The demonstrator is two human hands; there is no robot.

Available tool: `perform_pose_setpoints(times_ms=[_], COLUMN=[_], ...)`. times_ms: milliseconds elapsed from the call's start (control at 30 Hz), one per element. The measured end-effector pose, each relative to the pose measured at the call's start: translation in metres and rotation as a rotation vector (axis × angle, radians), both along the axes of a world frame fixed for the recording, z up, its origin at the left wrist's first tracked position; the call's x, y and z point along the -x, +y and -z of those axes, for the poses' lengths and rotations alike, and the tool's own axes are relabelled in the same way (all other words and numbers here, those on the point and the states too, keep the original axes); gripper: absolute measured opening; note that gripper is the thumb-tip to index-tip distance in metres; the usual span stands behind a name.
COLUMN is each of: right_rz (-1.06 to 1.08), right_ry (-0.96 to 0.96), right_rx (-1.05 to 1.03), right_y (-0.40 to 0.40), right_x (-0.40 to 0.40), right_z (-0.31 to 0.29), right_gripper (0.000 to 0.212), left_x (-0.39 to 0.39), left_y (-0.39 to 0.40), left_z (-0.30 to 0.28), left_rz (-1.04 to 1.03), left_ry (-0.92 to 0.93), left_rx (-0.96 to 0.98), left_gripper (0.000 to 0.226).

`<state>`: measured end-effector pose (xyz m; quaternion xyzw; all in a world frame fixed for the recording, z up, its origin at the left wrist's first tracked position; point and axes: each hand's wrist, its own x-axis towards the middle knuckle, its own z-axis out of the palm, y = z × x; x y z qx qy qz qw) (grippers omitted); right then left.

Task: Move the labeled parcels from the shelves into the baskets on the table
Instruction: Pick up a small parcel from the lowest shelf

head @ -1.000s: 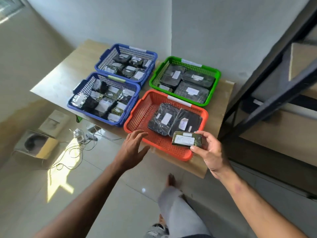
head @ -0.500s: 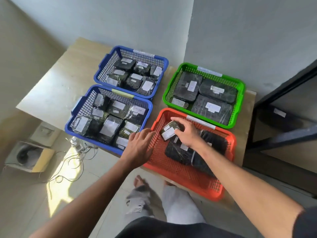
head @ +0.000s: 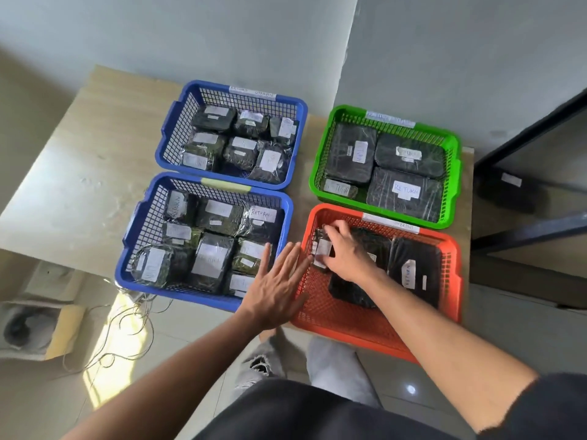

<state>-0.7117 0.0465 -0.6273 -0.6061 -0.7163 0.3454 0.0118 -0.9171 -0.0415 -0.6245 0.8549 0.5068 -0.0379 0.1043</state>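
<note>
Right hand [head: 347,254] gripping small labeled parcel [head: 322,249] inside orange basket [head: 349,322]; left hand [head: 274,289] flat, fingers spread, beside near blue basket [head: 178,289].

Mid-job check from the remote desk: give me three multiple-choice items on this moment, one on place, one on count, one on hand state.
1. The right hand puts the small parcel in which basket?
A green
B orange
C far blue

2. How many blue baskets stand on the table?
A one
B two
C three

3. The left hand is
A flat, fingers straight
B gripping a parcel
C a fist

Key: 1 B, the hand is inside the orange basket; 2 B, one near, one far; 3 A, straight fingers hold nothing.
</note>
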Motion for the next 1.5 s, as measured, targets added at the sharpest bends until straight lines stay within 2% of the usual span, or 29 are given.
perform_pose_setpoints(times_ms=[67,100,200,267,433,700,833,967,1067,1200,1300,1400,1500], right_rz=[-0.057,-0.082,-0.128,-0.118,-0.146,-0.141,-0.052,0.02,0.07,0.073,0.024,-0.16,-0.313], right_ry=[-0.079,-0.137,-0.276,-0.273,-0.254,-0.258,-0.171,0.016,0.174,0.374,0.403,0.22,0.04], right_rx=[-0.019,-0.044,-0.139,-0.161,-0.182,-0.171,-0.187,-0.488,-0.608,-0.446,-0.18,0.046,0.092], right_y=[-0.009,-0.014,-0.026,-0.032,-0.042,-0.039,-0.037,-0.034,-0.026,-0.009,0.002,0.007,-0.002], right_x=[0.003,0.005,0.009,0.01,0.009,0.014,0.022,0.038,0.069,0.126,0.165,0.195,0.213], right_z=[0.0,0.0,0.007,0.011,0.018,0.01,0.002,-0.017,-0.034,-0.043,-0.039,-0.026,-0.013], right_gripper=[0.101,0.105,0.094,0.086,0.085,0.071,0.075,0.037,0.025,0.016,0.022,0.05,0.083], left_x=[0.001,0.001,0.002,0.002,0.003,0.005,0.006,0.026,0.068,0.145,0.203,0.236,0.244], left_y=[0.0,0.0,0.001,0.002,0.003,0.003,0.005,0.017,0.026,0.027,0.019,0.012,0.012], left_z=[0.002,0.002,0.003,0.004,0.007,0.007,0.004,-0.017,-0.036,-0.043,-0.039,-0.035,-0.035], left_rz=[0.004,0.003,0.002,0.006,0.013,0.037,0.035,-0.037,-0.105,-0.265,-0.418,-0.436,-0.428], left_ry=[-0.02,-0.023,-0.031,-0.035,-0.053,-0.051,-0.11,-0.352,-0.446,-0.358,-0.183,-0.074,-0.034], left_rx=[-0.021,-0.03,-0.031,-0.033,-0.025,0.014,0.052,0.07,-0.009,-0.084,-0.024,0.053,0.078], left_gripper=[0.079,0.079,0.083,0.085,0.086,0.085,0.08,0.067,0.046,0.03,0.041,0.053,0.055])
